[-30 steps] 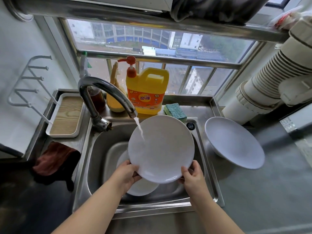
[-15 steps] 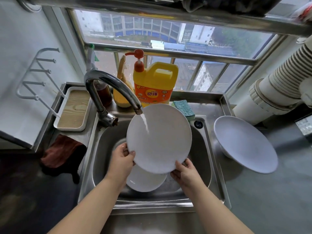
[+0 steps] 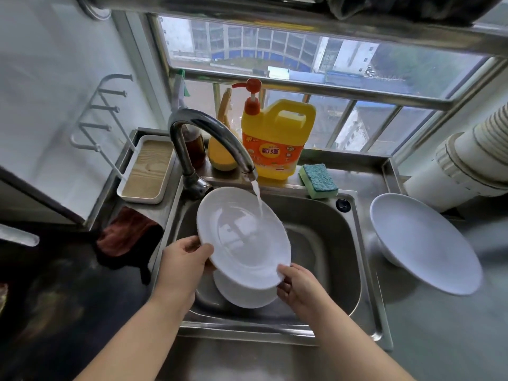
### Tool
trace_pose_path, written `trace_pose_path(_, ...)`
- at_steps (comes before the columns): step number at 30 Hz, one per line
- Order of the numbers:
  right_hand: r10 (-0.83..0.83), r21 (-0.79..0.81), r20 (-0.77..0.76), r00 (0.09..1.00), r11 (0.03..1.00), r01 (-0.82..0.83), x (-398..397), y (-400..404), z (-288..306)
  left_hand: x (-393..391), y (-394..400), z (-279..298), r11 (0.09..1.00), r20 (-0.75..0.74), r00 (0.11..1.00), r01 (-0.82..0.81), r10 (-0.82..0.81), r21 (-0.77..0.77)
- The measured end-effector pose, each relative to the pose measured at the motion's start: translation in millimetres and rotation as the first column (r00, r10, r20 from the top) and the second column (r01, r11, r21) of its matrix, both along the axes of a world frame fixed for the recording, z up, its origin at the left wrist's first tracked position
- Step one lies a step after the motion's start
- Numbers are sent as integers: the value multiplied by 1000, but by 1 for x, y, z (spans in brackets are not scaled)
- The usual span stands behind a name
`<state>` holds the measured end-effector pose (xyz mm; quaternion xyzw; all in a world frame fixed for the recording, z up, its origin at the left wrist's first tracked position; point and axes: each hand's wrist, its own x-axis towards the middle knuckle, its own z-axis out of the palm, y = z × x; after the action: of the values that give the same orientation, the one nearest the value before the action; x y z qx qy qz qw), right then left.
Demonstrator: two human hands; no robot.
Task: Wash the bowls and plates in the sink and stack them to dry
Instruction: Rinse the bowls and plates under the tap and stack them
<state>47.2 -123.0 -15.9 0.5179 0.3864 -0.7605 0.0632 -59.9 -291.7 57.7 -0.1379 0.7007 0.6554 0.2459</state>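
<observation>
I hold a white plate (image 3: 242, 237) tilted over the steel sink (image 3: 324, 243), its inner face up under the running tap (image 3: 211, 141). Water lands on its upper right part. My left hand (image 3: 184, 259) grips the plate's lower left rim. My right hand (image 3: 299, 287) pinches the lower right rim. A second white dish (image 3: 244, 295) lies in the basin beneath the held plate, mostly hidden. Another white plate (image 3: 423, 243) leans tilted over a bowl on the counter to the right of the sink.
A yellow detergent jug (image 3: 277, 141) and a green-blue sponge (image 3: 319, 181) stand behind the sink. A wood-lined white tray (image 3: 145, 171) and a brown cloth (image 3: 123, 235) sit at the left. A white ribbed duct (image 3: 472, 158) runs at the right.
The plate has been turned over: earlier its underside faced me, now its inner face does. It sits lower and more to the left in the sink, with water on the inside.
</observation>
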Motion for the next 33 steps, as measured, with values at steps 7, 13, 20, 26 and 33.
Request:
trace_pose_path(7, 113, 136, 41, 993, 984, -118, 11, 19, 24, 9, -3, -15, 995, 210, 974, -90, 81, 36)
trace_pose_path(13, 190, 259, 87, 978, 944, -206, 25, 38, 45, 15, 5, -25, 997, 328, 944, -48, 26, 58)
trace_pose_path(20, 159, 496, 108, 981, 847, -192, 38, 52, 69, 19, 21, -35, 985, 412, 895, 164, -168, 46)
trace_pose_path(26, 162, 660, 63, 985, 734, -163, 45, 53, 79, 21, 44, -35, 969, 459, 858, 243, -230, 31)
trace_pose_path(33, 142, 721, 77, 987, 676, -153, 42, 47, 76, 12, 59, -38, 972, 423, 879, 235, -221, 19)
